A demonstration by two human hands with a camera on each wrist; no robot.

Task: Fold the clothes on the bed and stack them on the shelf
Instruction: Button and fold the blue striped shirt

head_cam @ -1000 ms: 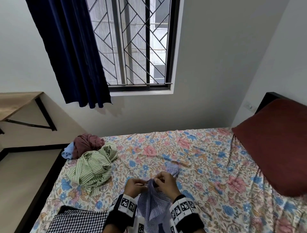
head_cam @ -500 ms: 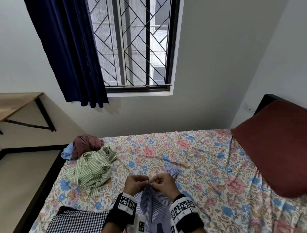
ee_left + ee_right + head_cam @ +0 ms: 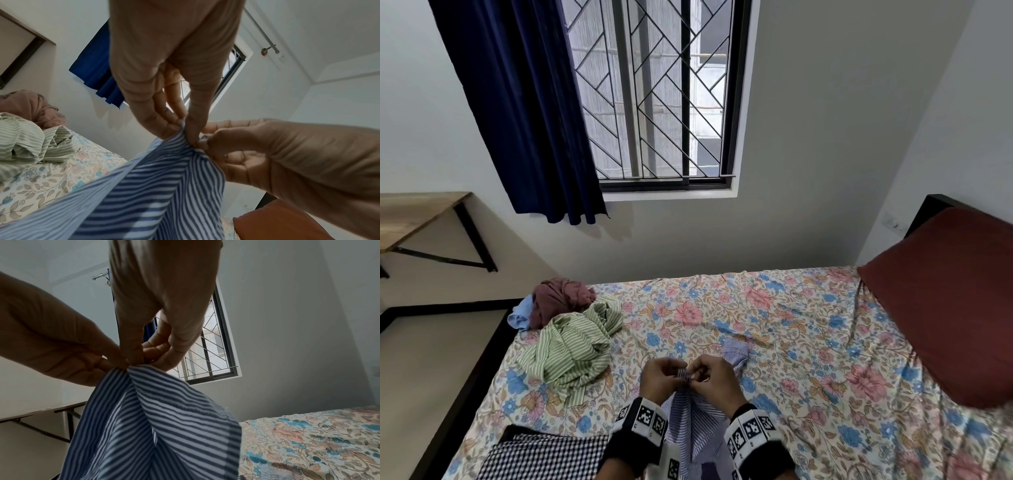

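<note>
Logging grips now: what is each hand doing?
Left hand: pinching the blue striped shirt.
Right hand: pinching the same shirt's edge.

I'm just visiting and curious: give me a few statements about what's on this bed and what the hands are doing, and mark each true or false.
1. Both hands pinch the blue striped shirt. True: the left hand and the right hand meet at one spot on it.
2. The green striped shirt is neatly folded. False: it lies crumpled.
3. A dark red pillow lies at the right end of the bed. True.
4. The curtain covers the whole window. False: it hangs to the left, leaving the grille bare.
</note>
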